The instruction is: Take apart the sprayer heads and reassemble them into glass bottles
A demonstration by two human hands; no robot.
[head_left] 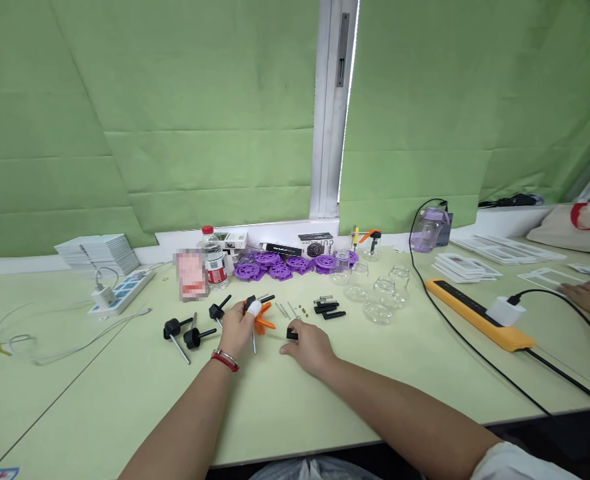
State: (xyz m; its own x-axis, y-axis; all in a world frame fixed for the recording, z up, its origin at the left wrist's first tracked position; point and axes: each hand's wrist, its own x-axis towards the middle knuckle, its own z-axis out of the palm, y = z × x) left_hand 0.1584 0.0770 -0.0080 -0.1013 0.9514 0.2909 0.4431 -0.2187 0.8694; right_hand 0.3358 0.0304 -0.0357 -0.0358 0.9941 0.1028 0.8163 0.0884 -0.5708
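My left hand point(239, 327) is closed around a black cap piece point(250, 303) with thin metal tubes. Its thumb wears a white covering point(255, 309). Orange plastic levers point(263, 320) are right beside that thumb; whether they are held or lying on the table, I cannot tell. A small black part point(291, 333) is pinched in my right hand point(311, 347), just above the table. Left of my hands lie several similar black caps with metal tubes point(193, 338). Beyond my right hand are thin metal pins point(288, 309), springs point(323, 299) and black handle pieces point(333, 315).
Purple plastic discs point(279, 270) are piled at the back, beside a water bottle point(217, 263). Clear glass bottles point(379, 310) stand right of centre. An orange power strip point(475, 317) and black cable lie farther right, near another person's hand point(589, 297). A white power strip point(123, 293) is left.
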